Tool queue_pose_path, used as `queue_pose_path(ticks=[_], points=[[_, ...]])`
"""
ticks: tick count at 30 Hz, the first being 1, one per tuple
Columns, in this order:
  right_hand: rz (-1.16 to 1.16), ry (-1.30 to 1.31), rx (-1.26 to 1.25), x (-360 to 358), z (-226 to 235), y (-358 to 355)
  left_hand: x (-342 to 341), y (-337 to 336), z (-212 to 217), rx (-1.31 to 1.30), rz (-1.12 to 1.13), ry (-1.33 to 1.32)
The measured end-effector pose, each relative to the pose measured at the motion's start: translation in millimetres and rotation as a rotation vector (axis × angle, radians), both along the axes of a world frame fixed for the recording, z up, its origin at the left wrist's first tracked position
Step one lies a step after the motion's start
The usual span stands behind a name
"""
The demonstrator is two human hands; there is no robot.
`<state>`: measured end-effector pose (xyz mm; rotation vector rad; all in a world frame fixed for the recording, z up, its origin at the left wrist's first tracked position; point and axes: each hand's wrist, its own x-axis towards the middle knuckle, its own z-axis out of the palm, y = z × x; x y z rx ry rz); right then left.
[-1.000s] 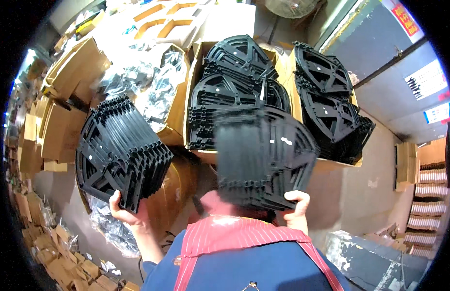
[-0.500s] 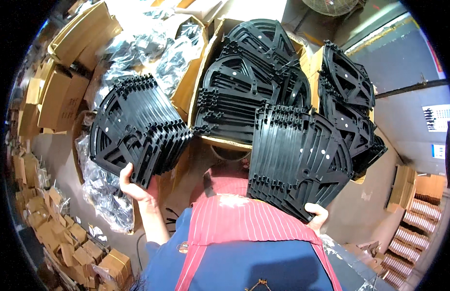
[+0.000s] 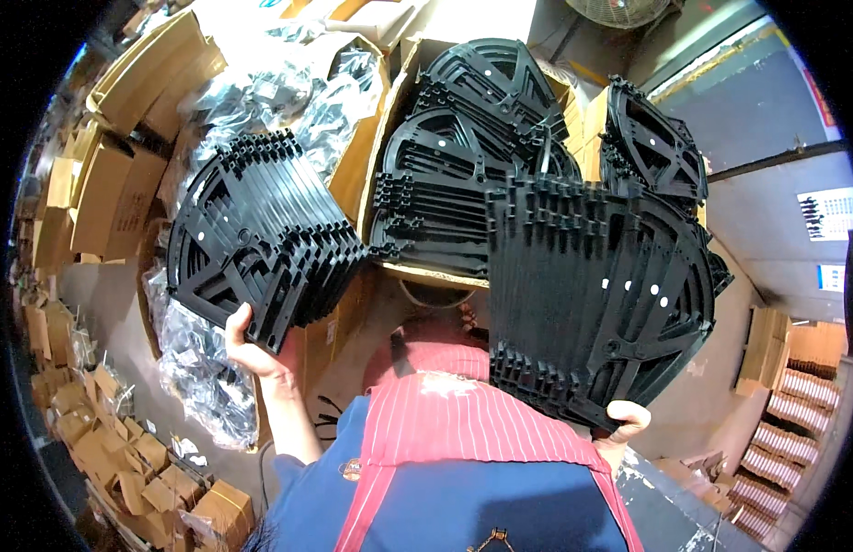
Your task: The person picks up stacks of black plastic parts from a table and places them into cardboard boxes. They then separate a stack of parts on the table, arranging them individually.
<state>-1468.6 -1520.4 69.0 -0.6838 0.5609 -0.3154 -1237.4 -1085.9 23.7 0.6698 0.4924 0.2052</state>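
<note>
Each hand [image 3: 261,354] [image 3: 622,421] grips 1 black plastic stack [image 3: 256,239] [image 3: 596,294].

Factory packing area: cardboard boxes [image 3: 104,198] stacked about, carton [image 3: 389,138] packed with black plastic parts [image 3: 463,166]

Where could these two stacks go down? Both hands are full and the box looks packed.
Crowded: the cardboard box ahead is filled with black plastic parts, and more parts stand to its right. Clear bags cover the left side. Bare patches: grey floor left of the left hand, and floor right of the right hand's stack.
</note>
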Motion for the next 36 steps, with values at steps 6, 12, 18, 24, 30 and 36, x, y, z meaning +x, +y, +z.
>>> queue_pose_path(ticks=[6, 12, 18, 24, 30, 36], points=[[-0.13, -0.107, -0.113, 11, 3, -14, 0, 4, -6, 0.008, -0.104, -0.077], [-0.159, -0.102, -0.172, 35, 24, -16, 42, 33, -16, 0.13, -0.122, -0.065], [-0.295, -0.151, -0.153, 58, 27, -24, 151, 47, -15, 0.255, -0.162, -0.196], [-0.157, -0.27, -0.217, 76, 42, -45, 239, 57, -80, 0.21, -0.244, 0.016], [-0.124, -0.182, -0.186, 86, 58, -82, 228, 64, -62, 0.36, -0.379, 0.108], [-0.248, -0.085, -0.215, 114, 50, -136, 209, 44, -1, 1.157, -0.175, 0.373]])
